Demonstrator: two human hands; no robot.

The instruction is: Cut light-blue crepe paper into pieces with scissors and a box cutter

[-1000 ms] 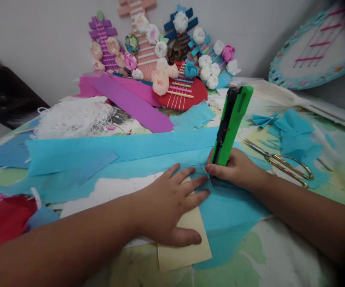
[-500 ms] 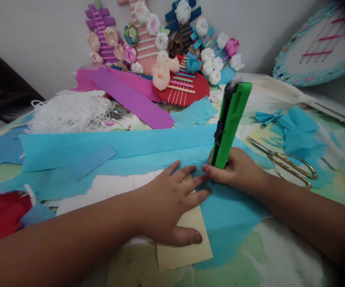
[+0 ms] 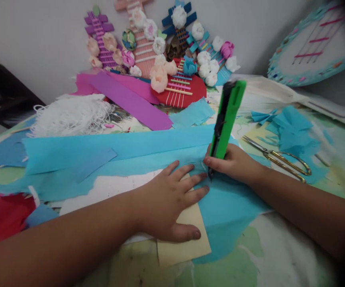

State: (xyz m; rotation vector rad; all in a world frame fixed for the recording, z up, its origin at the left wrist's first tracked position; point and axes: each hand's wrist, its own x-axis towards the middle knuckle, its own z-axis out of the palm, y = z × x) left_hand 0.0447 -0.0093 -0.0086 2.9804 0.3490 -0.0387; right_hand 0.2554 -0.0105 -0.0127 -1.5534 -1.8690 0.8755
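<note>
My left hand [image 3: 172, 205] lies flat with fingers spread, pressing on a cream card [image 3: 187, 251] that rests over blue crepe paper [image 3: 229, 207]. In my right hand [image 3: 232, 161] is a green and black utility knife [image 3: 228, 119], held nearly upright and leaning slightly right. Its tip is down at the blue paper, close to the card's upper right edge and my left fingertips. White paper [image 3: 115, 186] shows beneath my left hand. A long folded blue strip [image 3: 130, 141] stretches across behind both hands.
Gold-handled scissors [image 3: 275, 157] lie right of my right hand, near crumpled blue paper scraps [image 3: 295, 129]. White string [image 3: 67, 117] is heaped at the back left beside purple strips [image 3: 133, 99]. Flower-decorated guitar-like crafts [image 3: 178, 91] stand against the wall. Red paper [image 3: 8, 215] is at left.
The knife has moved slightly down and toward me along the card's edge, still in my right hand. My left hand stays on the card. The whole view has shifted a little.
</note>
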